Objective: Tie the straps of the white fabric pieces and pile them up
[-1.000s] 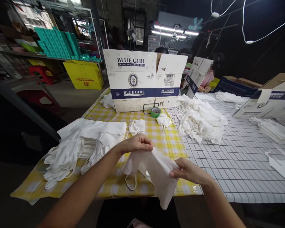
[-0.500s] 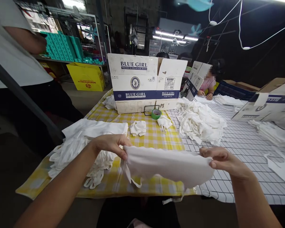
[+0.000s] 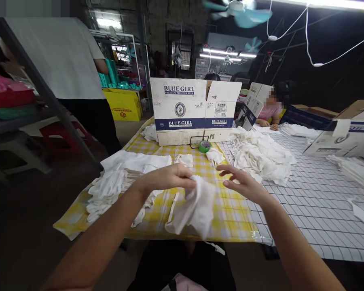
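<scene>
- The white cloth piece [image 3: 198, 208] hangs just below the left hand [image 3: 172, 178], its longer direction seemingly downward, though blur makes this uncertain; this hand is the nearer one.
- The left hand is clamped on the cloth's top, thumb against fingers, its back upward.
- The right hand [image 3: 242, 184], to the right, is apart from the cloth, fingers loosely spread, above the tabletop [image 3: 235, 220].

Heaped white garments [image 3: 265, 159], cartons [image 3: 180, 101] and strip lights [image 3: 220, 51] show a garment workshop.
</scene>
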Demonstrator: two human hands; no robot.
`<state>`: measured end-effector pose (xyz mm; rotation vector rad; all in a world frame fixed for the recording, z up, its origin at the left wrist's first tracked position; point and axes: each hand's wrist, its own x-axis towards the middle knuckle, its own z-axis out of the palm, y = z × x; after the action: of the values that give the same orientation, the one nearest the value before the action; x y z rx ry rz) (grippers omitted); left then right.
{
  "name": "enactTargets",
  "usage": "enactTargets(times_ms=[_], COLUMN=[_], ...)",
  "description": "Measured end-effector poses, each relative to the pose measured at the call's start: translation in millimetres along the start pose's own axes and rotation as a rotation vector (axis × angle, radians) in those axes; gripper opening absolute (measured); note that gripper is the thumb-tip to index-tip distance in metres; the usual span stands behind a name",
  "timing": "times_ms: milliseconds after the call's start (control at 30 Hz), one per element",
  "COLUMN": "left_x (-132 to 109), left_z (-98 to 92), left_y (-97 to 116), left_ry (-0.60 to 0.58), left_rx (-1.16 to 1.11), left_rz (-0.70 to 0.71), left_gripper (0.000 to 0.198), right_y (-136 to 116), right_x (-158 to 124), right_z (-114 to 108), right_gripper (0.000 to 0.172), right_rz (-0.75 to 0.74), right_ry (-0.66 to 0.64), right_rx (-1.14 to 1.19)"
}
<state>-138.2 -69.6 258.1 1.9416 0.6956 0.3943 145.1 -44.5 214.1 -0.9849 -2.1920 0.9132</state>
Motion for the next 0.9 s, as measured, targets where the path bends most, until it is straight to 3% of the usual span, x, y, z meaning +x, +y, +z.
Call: enactTargets(times_ms=[100, 200, 333, 500, 600, 700, 833, 900], left_x=[20.7, 22.9, 9.3, -6.8, -19.6, -36.3, -55.6, -63.1], left_z=[19.8, 30.9, 49.2, 87.7, 105.0, 110.5, 100.5, 89.4], left_y=[6.4, 5.3, -12.6, -58.3, -86.7, -105.5, -112.3, -106.9], left_ry=[0.034, 0.076, 0.102, 0.006, -0.017, -0.064, -0.209, -0.191], left_rx=[0.005, -0.065, -0.393, -0.749, -0.775, -0.737, -0.475, -0.245], left_rz=[-0.009, -0.007, -0.030, -0.095, -0.172, -0.217, -0.163, -0.119], left_gripper=[0.025, 0.023, 0.018, 0.053, 0.039, 0.032, 0.032, 0.029], right_y=[-38.4, -57.8, -50.7, -30.0, -25.9, -32.0, -45.6, -46.8], right_x=[9.7, 12.5, 9.6, 5.9, 5.8, 3.2, -10.8, -23.3], right_z=[29.4, 44.8, 49.9, 51.4, 45.5, 29.9, -2.5, -20.7], right_gripper=[0.050, 0.044, 0.039, 0.030, 0.030, 0.030, 0.026, 0.024], right_rz=[-0.075, -0.028, 0.083, 0.164, 0.171, 0.142, -0.057, -0.114], right_ry=[-0.157, -0.279, -0.284, -0.319, -0.358, -0.391, -0.319, -0.273], right_rx=[0.236, 0.250, 0.181, 0.071, 0.097, 0.179, 0.314, 0.393])
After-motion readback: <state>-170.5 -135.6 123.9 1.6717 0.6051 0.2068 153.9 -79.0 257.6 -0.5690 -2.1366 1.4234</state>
